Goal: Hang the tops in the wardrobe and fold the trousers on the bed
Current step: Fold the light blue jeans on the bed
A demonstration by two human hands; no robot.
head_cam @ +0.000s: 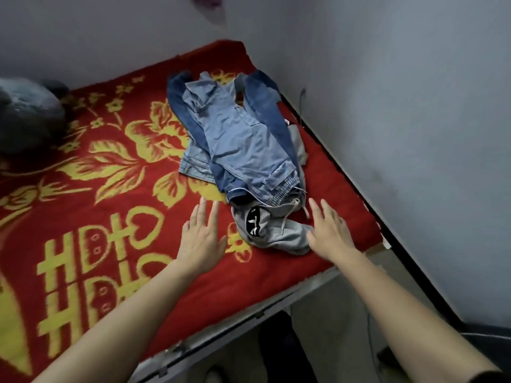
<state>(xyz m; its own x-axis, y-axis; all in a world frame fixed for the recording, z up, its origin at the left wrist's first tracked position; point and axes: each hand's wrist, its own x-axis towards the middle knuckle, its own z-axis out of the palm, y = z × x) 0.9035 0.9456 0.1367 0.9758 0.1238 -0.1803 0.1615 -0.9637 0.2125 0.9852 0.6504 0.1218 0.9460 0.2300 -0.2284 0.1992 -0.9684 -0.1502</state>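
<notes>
Centre-right of frame: pile of clothes on red bed (116, 172). Light jeans (237, 142) on top, darker jeans (265, 106) beneath, grey trousers (273, 230) at pile's near end. Left hand (203, 236) flat over cover just left of grey trousers, fingers straight, holding nothing. Right hand (329, 230) spread at their right edge, thumb against grey cloth, gripping nothing. Upper left: dark bundle (27, 114). Grey wall (401, 106) along right.
</notes>
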